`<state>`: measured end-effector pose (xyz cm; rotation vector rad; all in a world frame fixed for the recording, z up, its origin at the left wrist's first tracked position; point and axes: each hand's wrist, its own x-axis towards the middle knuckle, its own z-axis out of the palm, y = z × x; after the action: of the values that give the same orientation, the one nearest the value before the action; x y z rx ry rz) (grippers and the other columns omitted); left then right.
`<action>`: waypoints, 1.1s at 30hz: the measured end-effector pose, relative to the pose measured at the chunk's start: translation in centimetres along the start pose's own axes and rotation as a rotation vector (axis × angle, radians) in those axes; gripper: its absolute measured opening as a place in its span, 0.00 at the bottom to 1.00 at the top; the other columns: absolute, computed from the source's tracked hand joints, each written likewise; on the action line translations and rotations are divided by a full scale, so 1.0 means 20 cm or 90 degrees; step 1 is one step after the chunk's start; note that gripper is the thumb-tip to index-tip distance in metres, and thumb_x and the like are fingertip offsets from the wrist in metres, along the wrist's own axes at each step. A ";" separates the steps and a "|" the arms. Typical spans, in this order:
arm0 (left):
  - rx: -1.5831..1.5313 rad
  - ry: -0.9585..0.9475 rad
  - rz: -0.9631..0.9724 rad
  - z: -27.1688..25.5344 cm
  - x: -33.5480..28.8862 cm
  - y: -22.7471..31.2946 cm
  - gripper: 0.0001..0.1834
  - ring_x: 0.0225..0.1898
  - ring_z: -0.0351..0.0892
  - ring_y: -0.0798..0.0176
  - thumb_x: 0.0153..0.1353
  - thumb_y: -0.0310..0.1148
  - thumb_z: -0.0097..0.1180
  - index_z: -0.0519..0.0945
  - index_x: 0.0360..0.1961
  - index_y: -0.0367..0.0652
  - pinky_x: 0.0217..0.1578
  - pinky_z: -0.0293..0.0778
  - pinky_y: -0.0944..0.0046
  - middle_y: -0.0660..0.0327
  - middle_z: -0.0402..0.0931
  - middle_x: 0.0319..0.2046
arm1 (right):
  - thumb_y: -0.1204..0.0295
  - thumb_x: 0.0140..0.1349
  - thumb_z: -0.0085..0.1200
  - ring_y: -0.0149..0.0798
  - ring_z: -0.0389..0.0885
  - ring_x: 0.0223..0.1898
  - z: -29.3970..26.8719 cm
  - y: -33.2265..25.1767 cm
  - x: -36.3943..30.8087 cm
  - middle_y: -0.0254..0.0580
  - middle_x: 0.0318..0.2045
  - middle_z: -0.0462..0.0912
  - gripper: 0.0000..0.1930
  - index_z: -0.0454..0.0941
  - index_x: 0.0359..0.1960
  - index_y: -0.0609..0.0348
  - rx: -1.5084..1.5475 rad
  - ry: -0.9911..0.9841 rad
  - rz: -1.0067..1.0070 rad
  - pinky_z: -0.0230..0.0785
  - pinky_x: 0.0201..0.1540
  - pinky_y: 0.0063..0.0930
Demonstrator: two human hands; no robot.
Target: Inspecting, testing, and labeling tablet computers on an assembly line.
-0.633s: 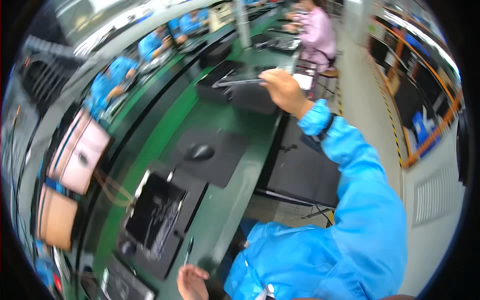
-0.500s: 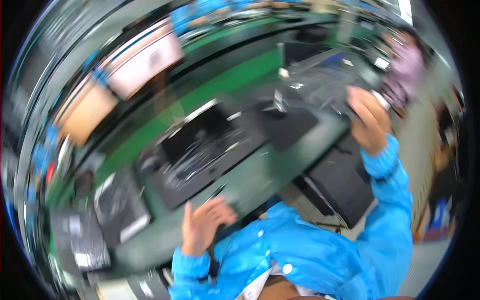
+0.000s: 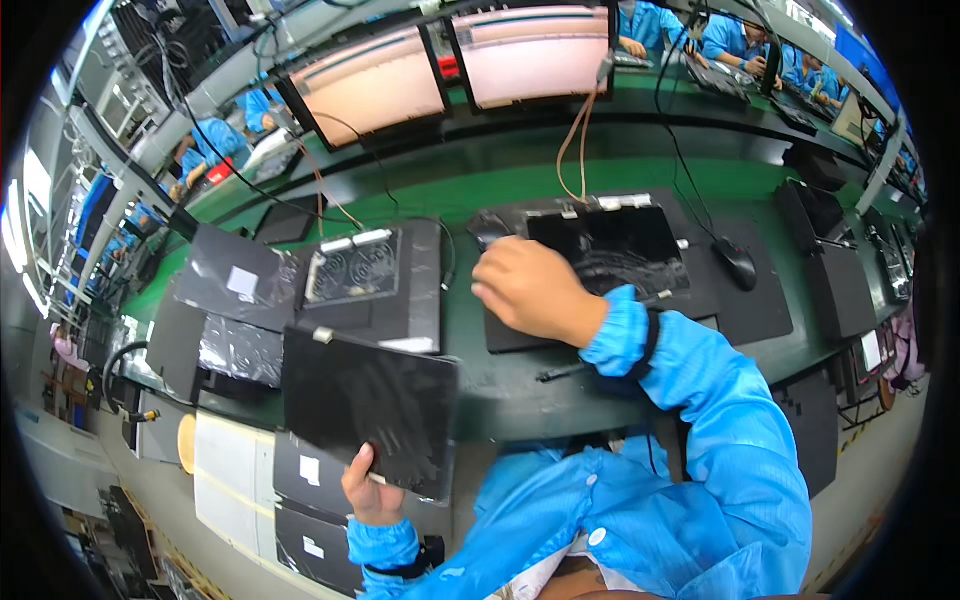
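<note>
A thin black display panel (image 3: 375, 410), glossy with a pale tab on its top edge, is tilted over the bench's front edge at left. My left hand (image 3: 372, 492) grips its lower edge, thumb on the face and other fingers hidden behind. My right hand (image 3: 535, 290) hovers over the bench, back turned up and fingers curled; whatever they may hold is hidden. Just right of it, a second dark display panel (image 3: 610, 245) with wrinkled clear film lies on a black mat (image 3: 700, 225). A small dark rounded object (image 3: 488, 226) sits behind the fingers.
Left on the bench (image 3: 500, 405) are a panel under film (image 3: 352, 270) and stacked black sheets (image 3: 235, 280). A mouse (image 3: 737, 262) and black boxes (image 3: 838, 285) stand right. Two lit screens (image 3: 535, 60) hang behind, cables dangling. Co-workers (image 3: 735, 40) sit beyond.
My left hand was empty with fingers spread; now it holds a display panel. My right hand has come from the far right to above the bench middle. The blurred, tilted view has levelled.
</note>
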<state>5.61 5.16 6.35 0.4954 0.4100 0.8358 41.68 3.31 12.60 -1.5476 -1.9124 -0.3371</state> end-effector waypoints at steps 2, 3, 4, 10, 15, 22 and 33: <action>-0.041 0.024 0.129 -0.01 -0.01 0.05 0.26 0.65 0.73 0.44 0.68 0.29 0.52 0.70 0.68 0.35 0.68 0.67 0.43 0.48 0.75 0.63 | 0.68 0.58 0.60 0.45 0.73 0.63 0.26 0.09 0.10 0.42 0.48 0.83 0.12 0.84 0.43 0.58 -0.152 -0.074 -0.108 0.62 0.65 0.46; -0.024 0.008 0.166 -0.04 0.00 0.06 0.26 0.67 0.71 0.46 0.70 0.30 0.51 0.70 0.68 0.35 0.70 0.64 0.43 0.49 0.74 0.65 | 0.67 0.57 0.60 0.46 0.70 0.66 0.40 0.14 0.10 0.43 0.50 0.82 0.15 0.84 0.46 0.57 -0.233 -0.122 -0.095 0.51 0.72 0.54; -0.023 0.002 0.171 -0.04 0.03 0.08 0.26 0.67 0.71 0.46 0.70 0.30 0.51 0.70 0.68 0.35 0.70 0.64 0.43 0.49 0.74 0.65 | 0.67 0.57 0.60 0.46 0.70 0.66 0.47 0.19 0.12 0.43 0.50 0.82 0.15 0.84 0.46 0.57 -0.236 -0.115 -0.099 0.51 0.72 0.54; -0.081 0.025 0.180 -0.04 0.16 0.11 0.22 0.65 0.74 0.49 0.75 0.32 0.49 0.73 0.65 0.33 0.69 0.66 0.45 0.50 0.75 0.64 | 0.67 0.56 0.59 0.43 0.76 0.55 0.49 0.23 0.26 0.36 0.40 0.83 0.11 0.85 0.39 0.54 -0.173 -0.253 -0.173 0.49 0.74 0.60; -0.107 0.012 0.196 -0.02 0.38 0.09 0.21 0.65 0.74 0.52 0.75 0.33 0.49 0.75 0.63 0.34 0.69 0.66 0.49 0.53 0.76 0.63 | 0.69 0.62 0.61 0.47 0.82 0.39 0.22 -0.05 0.26 0.43 0.32 0.83 0.07 0.82 0.38 0.56 0.076 -0.117 -0.079 0.72 0.56 0.43; -0.131 0.028 0.195 0.04 0.40 0.04 0.18 0.62 0.77 0.54 0.75 0.32 0.50 0.76 0.62 0.36 0.66 0.71 0.50 0.55 0.79 0.60 | 0.69 0.65 0.61 0.53 0.84 0.39 0.15 -0.30 0.19 0.47 0.37 0.86 0.09 0.82 0.43 0.60 0.328 -0.003 0.020 0.75 0.42 0.42; -0.052 0.040 0.156 0.09 0.39 0.01 0.18 0.62 0.78 0.54 0.74 0.32 0.50 0.76 0.61 0.36 0.66 0.70 0.51 0.55 0.80 0.59 | 0.69 0.64 0.61 0.54 0.82 0.40 0.15 -0.25 0.16 0.45 0.37 0.84 0.09 0.80 0.42 0.59 0.310 -0.061 -0.038 0.74 0.45 0.44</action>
<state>11.08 11.00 6.74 0.4491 0.3750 1.1025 35.76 6.17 13.29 -1.2009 -1.9321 0.1746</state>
